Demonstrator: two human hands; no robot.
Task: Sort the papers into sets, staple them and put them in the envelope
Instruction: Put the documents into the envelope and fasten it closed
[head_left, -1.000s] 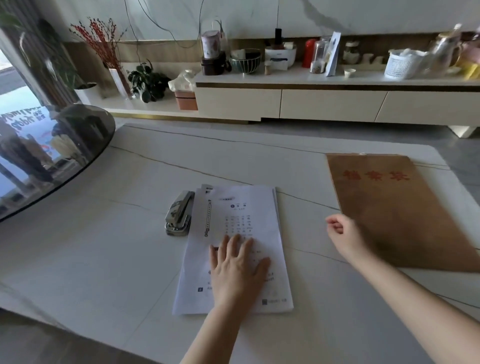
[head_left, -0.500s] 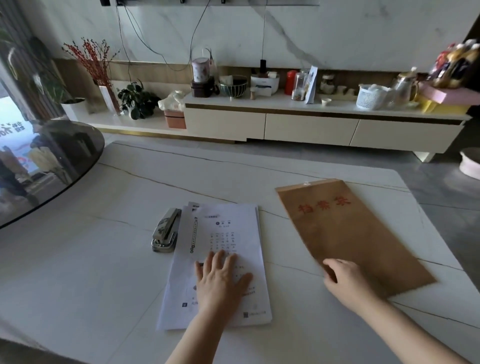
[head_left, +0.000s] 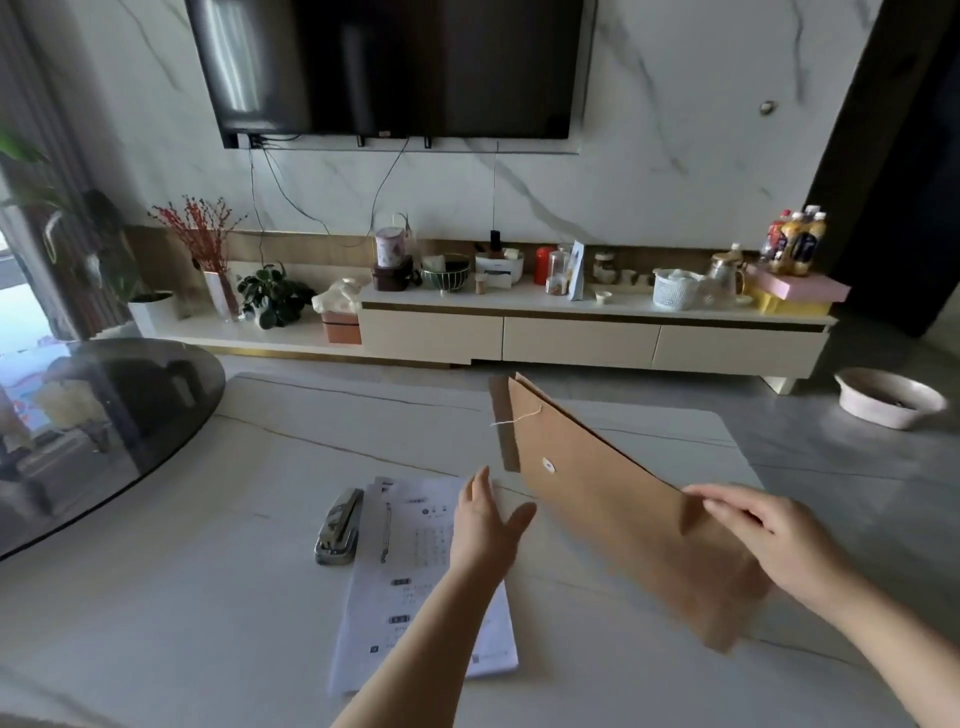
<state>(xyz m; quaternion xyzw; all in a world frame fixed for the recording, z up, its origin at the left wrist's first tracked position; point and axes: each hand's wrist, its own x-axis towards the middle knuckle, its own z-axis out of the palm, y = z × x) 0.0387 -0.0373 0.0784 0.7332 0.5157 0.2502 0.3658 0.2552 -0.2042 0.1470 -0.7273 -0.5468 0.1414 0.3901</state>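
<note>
A brown paper envelope (head_left: 613, 499) is lifted off the white table (head_left: 208, 597) and tilted, its back side with string and round button facing me. My right hand (head_left: 774, 545) grips its near right edge. My left hand (head_left: 485, 525) hovers open above the printed papers (head_left: 410, 582), fingers straight, just left of the envelope. The papers lie stacked on the table in front of me. A silver stapler (head_left: 338, 525) lies along their upper left edge.
A dark round glass tabletop (head_left: 104, 426) overlaps the table at left. Beyond the table stands a low TV cabinet (head_left: 571, 338) crowded with jars, bowls and bottles, under a wall-mounted TV. A pale bowl (head_left: 891, 397) sits on the floor at right.
My right hand has lifted the envelope off the table and turned it over. My left hand has risen from the papers. My view has tilted upward.
</note>
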